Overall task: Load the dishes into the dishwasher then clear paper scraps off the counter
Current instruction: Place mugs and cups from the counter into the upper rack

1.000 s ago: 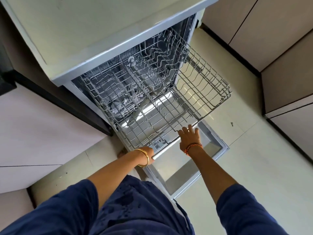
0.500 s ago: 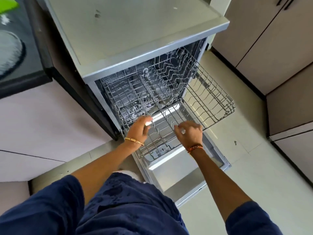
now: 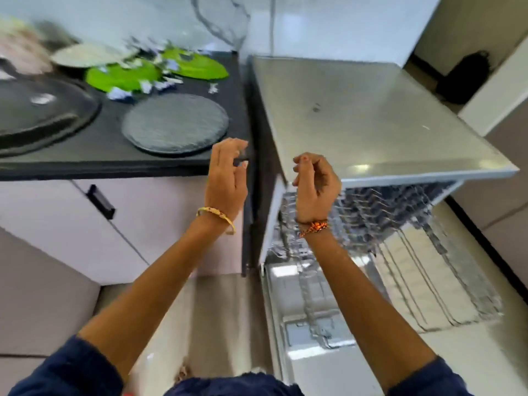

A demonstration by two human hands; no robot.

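The dishwasher [image 3: 371, 118] fills the right half of the frame, a box with a flat, brushed-metal top that catches a dull sheen. Below that top, its wire rack [image 3: 414, 252] is pulled out over the lowered door [image 3: 314, 324], thin bright rods in rows, blurred. I can read no brand or writing anywhere.

The counter [image 3: 114, 155] takes the left half, a matte black slab with a squared front edge, and it butts against the dishwasher's side. Pale cabinet fronts [image 3: 57, 224] sit under it, one with a black bar handle [image 3: 100, 202]. Pale glossy floor tiles show at lower centre, and a white wall with grey veining runs across the top.

On the counter, at the left edge, lies a large dark oval platter [image 3: 43, 115] with a raised rim. Just right of it is a round grey slate plate [image 3: 175, 127], rough and layered. Behind them, in the upper left, lie two bright green plates [image 3: 123, 77] and a pale round plate [image 3: 85, 54], with white paper scraps [image 3: 143, 87] scattered on and around them.

My left hand [image 3: 227, 178] hangs at the counter's front corner, fingers loosely bent, grip released, holding nothing. My right hand [image 3: 315, 184] is raised before the dishwasher's top edge, fingers curled inward, grip also empty. A gold bangle [image 3: 216, 215] circles my left wrist, an orange thread band [image 3: 313, 226] my right.
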